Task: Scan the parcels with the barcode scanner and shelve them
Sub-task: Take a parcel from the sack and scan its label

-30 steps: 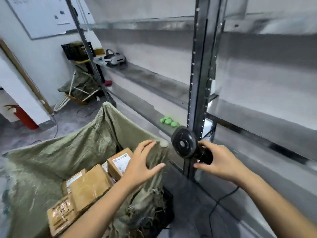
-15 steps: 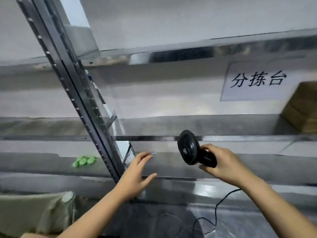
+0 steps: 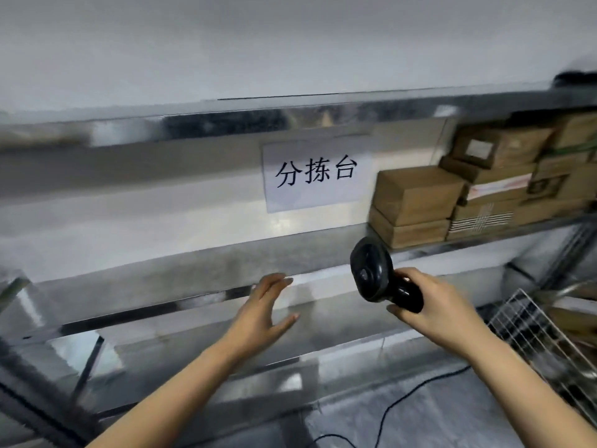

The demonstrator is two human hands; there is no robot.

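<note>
My right hand (image 3: 442,305) grips the handle of a black barcode scanner (image 3: 374,270), its round head raised toward the shelf. My left hand (image 3: 265,315) is held out in front of the metal shelf (image 3: 161,279) with straight fingers and holds nothing. Several brown cardboard parcels (image 3: 416,195) are stacked on the right part of that shelf, some with white labels. The scanner's black cable (image 3: 397,405) trails down below my right forearm.
A white paper sign (image 3: 315,176) with black characters hangs on the wall behind the shelf. A wire mesh basket (image 3: 529,324) sits at the lower right. A lower metal shelf (image 3: 193,347) runs beneath my hands.
My view has swung right, away from the green sack of parcels, along the shelving to the sign and the stacked boxes. Both hands kept their pose, the scanner still held.
</note>
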